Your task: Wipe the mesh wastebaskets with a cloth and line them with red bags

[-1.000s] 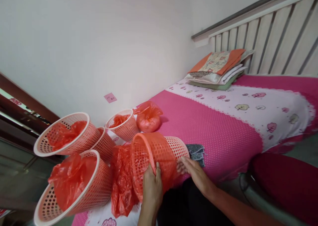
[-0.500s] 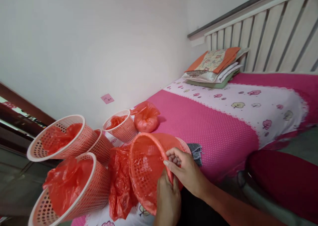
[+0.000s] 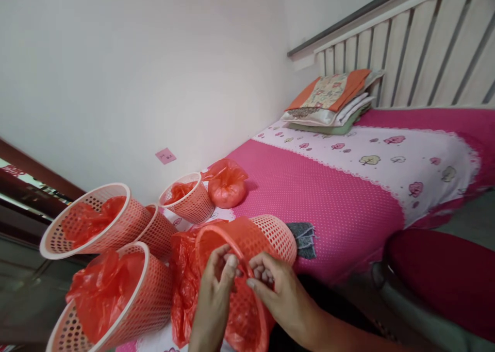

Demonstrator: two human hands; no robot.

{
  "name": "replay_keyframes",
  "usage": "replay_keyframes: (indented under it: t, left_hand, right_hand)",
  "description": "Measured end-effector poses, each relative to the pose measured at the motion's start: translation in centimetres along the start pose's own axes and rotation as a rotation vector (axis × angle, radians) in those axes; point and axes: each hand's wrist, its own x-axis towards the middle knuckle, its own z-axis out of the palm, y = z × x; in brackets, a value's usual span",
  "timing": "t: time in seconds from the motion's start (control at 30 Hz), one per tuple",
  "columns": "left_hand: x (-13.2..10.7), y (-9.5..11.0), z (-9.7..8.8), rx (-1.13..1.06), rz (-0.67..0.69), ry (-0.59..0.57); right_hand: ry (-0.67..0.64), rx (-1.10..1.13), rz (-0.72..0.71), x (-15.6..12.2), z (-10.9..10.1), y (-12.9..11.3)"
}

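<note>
A pink perforated plastic basket (image 3: 276, 233) lies on its side on the bed, its mouth turned to the left. A thin red plastic bag (image 3: 242, 233) lines it and is folded over the rim. My left hand (image 3: 216, 290) is at the mouth, thumb and curled fingers closed on the bag by the rim. My right hand (image 3: 284, 295) pinches the bag's folded edge at the rim, just right of the left hand. Some fingertips are hidden. A crumpled red plastic bag (image 3: 181, 295) lies left of the basket.
Pink baskets with red bags inside stand at the left: a front basket (image 3: 154, 285), a left basket (image 3: 135, 223) and a back basket (image 3: 195, 205). A knotted red bag (image 3: 228, 189), grey cloth (image 3: 305, 238) and stacked pillows (image 3: 328, 102) lie on the bed. A dark red stool (image 3: 444, 280) stands right.
The basket's mouth has tipped lower and more of its pink holed side shows. My left hand has moved left and up into the mouth; the right hand has gone slightly down along the rim.
</note>
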Motion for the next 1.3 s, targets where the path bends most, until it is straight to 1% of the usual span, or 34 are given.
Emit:
replay_keyframes:
  t: [0.07, 0.17, 0.23, 0.3, 0.33, 0.4, 0.47, 0.53, 0.57, 0.63, 0.7, 0.73, 0.8, 0.9, 1.0, 1.07, 1.17, 1.23, 1.3]
  left_hand:
    - [0.6, 0.1, 1.1, 0.03, 0.039, 0.077]
    - [1.1, -0.7, 3.1, 0.057, 0.021, 0.114]
    - [1.3, -1.5, 3.9, 0.081, 0.022, 0.144]
    - [1.3, -2.2, 4.1, 0.132, 0.058, 0.196]
    - [1.4, -2.5, 4.0, 0.167, 0.077, 0.221]
    - [1.4, -2.9, 4.0, 0.229, 0.095, 0.249]
    - [1.3, -3.0, 4.0, 0.277, 0.093, 0.268]
    - [1.3, -3.0, 4.1, 0.309, 0.088, 0.274]
    - [1.3, -3.0, 4.1, 0.324, 0.086, 0.277]
    - [1.3, -2.8, 4.3, 0.355, 0.079, 0.285]
    - [1.3, -2.7, 4.4, 0.374, 0.073, 0.286]
    - [1.3, -2.6, 4.4, 0.377, 0.068, 0.28]
    - [1.3, -2.5, 4.4, 0.377, 0.056, 0.263]
    - [1.2, -2.3, 4.4, 0.406, 0.046, 0.263]
    - [1.0, -2.3, 4.3, 0.431, 0.043, 0.259]
    - [0.8, -2.4, 4.4, 0.415, 0.046, 0.243]
    - [0.3, -2.7, 4.6, 0.366, 0.054, 0.209]
    - [-0.1, -3.2, 4.9, 0.358, 0.056, 0.189]
    - [-0.4, -3.6, 5.3, 0.389, 0.051, 0.197]
  right_hand:
    - [-0.021, -0.001, 0.007, -0.7, 0.9, 0.3]
    - [-0.075, 0.016, 0.042, -1.4, 1.8, 0.6]
    - [-0.134, 0.017, 0.067, -1.8, 1.7, 0.4]
    - [-0.172, 0.01, 0.071, -1.8, 0.8, 0.3]
    - [-0.162, -0.002, 0.056, -1.8, 0.1, 0.4]
    - [-0.071, -0.043, 0.012, -1.4, -1.9, 1.2]
    - [0.057, -0.087, -0.008, -1.0, -4.0, 2.6]
    - [0.131, -0.081, 0.047, -0.7, -5.5, 4.4]
    - [0.134, -0.051, 0.097, -0.6, -5.8, 5.1]
    - [0.087, 0.083, 0.215, -0.8, -5.7, 5.8]
    - [0.008, 0.259, 0.294, -0.9, -4.9, 5.7]
    - [-0.028, 0.335, 0.3, -1.0, -4.3, 5.4]
    - [-0.07, 0.428, 0.255, -0.8, -3.4, 5.0]
    - [-0.067, 0.46, 0.197, -0.4, -2.9, 5.5]
    - [-0.062, 0.379, 0.218, -0.5, -3.6, 6.6]
    - [-0.057, 0.313, 0.245, -0.7, -4.3, 6.7]
    - [-0.021, 0.336, 0.284, -0.4, -4.9, 5.8]
    - [-0.016, 0.393, 0.284, 0.3, -5.1, 4.9]
    - [-0.009, 0.417, 0.267, 1.1, -5.3, 4.4]
